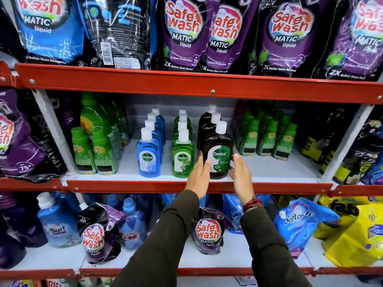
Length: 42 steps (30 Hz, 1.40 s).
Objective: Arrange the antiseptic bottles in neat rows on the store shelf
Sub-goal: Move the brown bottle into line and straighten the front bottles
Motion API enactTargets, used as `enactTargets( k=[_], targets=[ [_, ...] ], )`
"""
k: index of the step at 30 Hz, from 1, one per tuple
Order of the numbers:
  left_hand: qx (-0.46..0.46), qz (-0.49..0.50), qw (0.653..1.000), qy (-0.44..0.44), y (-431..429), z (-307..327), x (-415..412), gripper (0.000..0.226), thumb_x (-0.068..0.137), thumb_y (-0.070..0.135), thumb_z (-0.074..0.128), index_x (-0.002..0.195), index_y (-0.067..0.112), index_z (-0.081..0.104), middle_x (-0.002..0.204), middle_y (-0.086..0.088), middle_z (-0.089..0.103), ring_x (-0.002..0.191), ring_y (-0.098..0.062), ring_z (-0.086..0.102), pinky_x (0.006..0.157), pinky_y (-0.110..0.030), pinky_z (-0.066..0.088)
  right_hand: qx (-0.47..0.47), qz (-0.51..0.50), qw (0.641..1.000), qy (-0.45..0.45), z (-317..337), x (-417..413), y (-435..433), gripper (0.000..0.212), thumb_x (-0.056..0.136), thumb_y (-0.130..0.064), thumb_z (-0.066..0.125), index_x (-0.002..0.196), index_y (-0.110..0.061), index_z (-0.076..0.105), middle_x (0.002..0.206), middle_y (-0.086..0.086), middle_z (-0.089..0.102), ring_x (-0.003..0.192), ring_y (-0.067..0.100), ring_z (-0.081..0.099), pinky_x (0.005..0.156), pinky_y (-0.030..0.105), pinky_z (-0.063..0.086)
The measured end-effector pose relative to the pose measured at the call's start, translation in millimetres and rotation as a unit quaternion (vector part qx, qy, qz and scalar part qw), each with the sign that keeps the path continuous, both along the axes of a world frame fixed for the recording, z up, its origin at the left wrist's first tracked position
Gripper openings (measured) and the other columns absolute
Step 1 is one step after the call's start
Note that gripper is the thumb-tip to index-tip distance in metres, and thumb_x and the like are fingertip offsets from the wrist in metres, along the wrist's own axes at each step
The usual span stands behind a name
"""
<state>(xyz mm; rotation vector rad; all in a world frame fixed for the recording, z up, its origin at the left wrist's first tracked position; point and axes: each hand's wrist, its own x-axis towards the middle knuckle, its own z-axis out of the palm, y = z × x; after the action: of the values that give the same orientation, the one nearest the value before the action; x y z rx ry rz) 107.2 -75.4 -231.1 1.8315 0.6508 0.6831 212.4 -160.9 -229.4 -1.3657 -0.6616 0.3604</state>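
Observation:
Three rows of Dettol antiseptic bottles stand front to back on the middle shelf: a blue row, a green row and a brown row. The front brown bottle has a white cap and a green-white label. My left hand touches its left side and my right hand touches its right side, fingers flat and pointing up. The bottle stands upright at the shelf's front edge, held between both palms.
Green-capped bottles stand right of the brown row, and others left of the blue row. A red shelf rail runs along the front. Detergent pouches fill the shelf above; pouches and bottles fill the one below.

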Motion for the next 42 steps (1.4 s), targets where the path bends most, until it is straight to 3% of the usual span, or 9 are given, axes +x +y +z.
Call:
enactTargets(
  k=[6,9,12,15,20,23,28,33,42],
  targets=[
    [0.005,-0.008,1.0,-0.005,0,-2,-1,0.063,0.108,0.047,0.029,0.162,0.023,0.009,0.171,-0.001,0.015,0.157,-0.015,0.013,0.125,-0.031,0.01,-0.012,-0.006,1.0,-0.019,3,-2,-3,0.025,0.099,-0.055,0.042,0.105,-0.056,0.066,0.121,-0.027,0.065,0.129,0.012,0.059,0.119,0.047,0.041],
    [0.048,0.044,0.994,-0.089,-8,-10,-8,0.052,0.11,0.035,0.034,0.159,0.018,0.027,0.166,-0.001,0.031,0.152,-0.011,0.026,0.121,-0.022,0.017,-0.008,-0.056,0.998,-0.037,-1,-9,-4,0.056,0.088,-0.069,0.042,0.132,-0.037,0.057,0.14,-0.014,0.053,0.136,0.012,0.051,0.119,0.05,0.04],
    [0.132,0.159,0.96,-0.186,-9,-21,-24,0.043,0.107,0.032,0.033,0.145,0.019,0.049,0.148,-0.001,0.051,0.139,-0.009,0.044,0.118,-0.025,0.032,0.067,-0.152,0.985,-0.055,-4,-29,-3,0.039,0.094,-0.059,0.045,0.121,-0.034,0.06,0.123,-0.015,0.058,0.117,0.015,0.06,0.103,0.056,0.051],
    [0.149,0.24,0.929,-0.238,4,-26,-37,0.042,0.105,0.036,0.034,0.141,0.021,0.05,0.138,0.004,0.046,0.134,-0.004,0.043,0.113,-0.016,0.03,0.078,-0.094,0.99,-0.066,-4,-53,9,0.029,0.1,-0.049,0.041,0.107,-0.036,0.067,0.104,-0.003,0.072,0.095,0.018,0.069,0.092,0.057,0.055],
    [0.014,0.186,0.954,-0.234,27,-16,-51,0.045,0.104,0.041,0.03,0.148,0.036,0.033,0.154,0.013,0.033,0.134,0.021,0.027,0.111,-0.006,0.02,-0.017,0.04,0.996,-0.083,-2,-92,40,0.044,0.107,-0.043,0.036,0.146,-0.028,0.048,0.154,-0.002,0.051,0.142,0.012,0.046,0.122,0.04,0.035],
    [-0.029,0.122,0.971,-0.206,40,-14,-53,0.053,0.106,0.042,0.028,0.156,0.027,0.027,0.161,0.011,0.029,0.147,0.0,0.027,0.123,-0.025,0.019,-0.082,0.061,0.993,-0.066,3,-97,50,0.057,0.107,-0.045,0.032,0.16,-0.022,0.026,0.167,-0.005,0.029,0.152,0.007,0.025,0.126,0.028,0.017],
    [-0.063,0.081,0.977,-0.185,50,-11,-57,0.073,0.089,0.069,0.033,0.154,0.037,0.028,0.165,0.005,0.033,0.151,-0.01,0.03,0.128,-0.044,0.021,-0.083,0.079,0.993,-0.031,9,-97,57,0.054,0.107,-0.047,0.032,0.156,-0.024,0.033,0.15,-0.012,0.044,0.133,0.001,0.039,0.112,0.023,0.026],
    [-0.06,0.069,0.979,-0.181,54,-14,-59,0.071,0.086,0.075,0.033,0.15,0.047,0.026,0.166,0.007,0.03,0.154,-0.011,0.024,0.129,-0.048,0.018,-0.097,0.075,0.992,-0.025,3,-96,58,0.075,0.088,-0.072,0.038,0.153,-0.035,0.036,0.158,-0.006,0.046,0.142,0.011,0.045,0.125,0.042,0.031],
    [0.012,0.107,0.978,-0.176,46,-16,-66,0.055,0.103,0.047,0.03,0.155,0.03,0.032,0.162,0.007,0.034,0.151,-0.01,0.026,0.128,-0.04,0.019,-0.092,0.044,0.993,-0.06,7,-101,53,0.052,0.106,-0.045,0.038,0.154,-0.025,0.039,0.156,-0.003,0.045,0.136,0.008,0.045,0.114,0.024,0.03]
  ],
)
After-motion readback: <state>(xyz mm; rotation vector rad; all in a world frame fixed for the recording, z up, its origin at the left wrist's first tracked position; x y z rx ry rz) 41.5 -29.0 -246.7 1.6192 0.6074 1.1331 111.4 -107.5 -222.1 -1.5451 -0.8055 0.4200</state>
